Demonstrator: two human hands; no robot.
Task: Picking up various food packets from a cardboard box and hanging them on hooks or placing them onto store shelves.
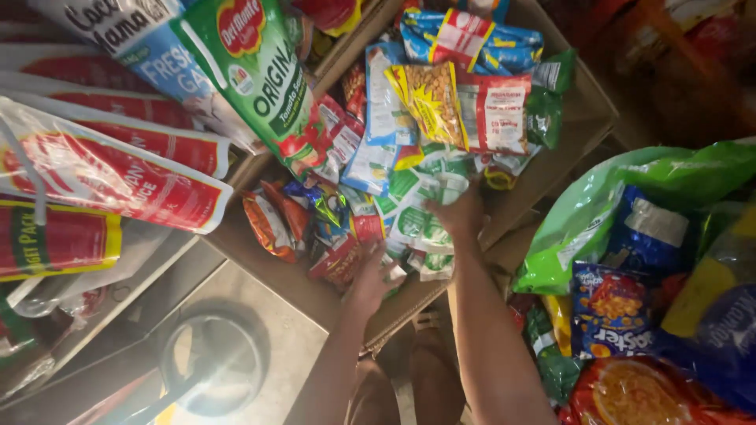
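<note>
Both my hands reach down into an open cardboard box [583, 118] packed with small snack and sachet packets. My right hand [461, 212] rests on a bunch of green-and-white sachets [421, 212] near the box's middle; its fingers are hidden among them. My left hand [372, 274] is lower, at the near edge of the pile, touching red and white packets [340, 260]. Whether either hand grips a packet is unclear. A yellow peanut packet [431, 98] and a red-and-white packet [496, 110] lie at the far side of the pile.
Large green sauce pouches [256, 71] and red-and-white pouches [102, 173] hang at the left. A green plastic bag [583, 212] with blue snack packs [610, 307] sits at the right. A round metal lid [213, 358] lies on the floor below.
</note>
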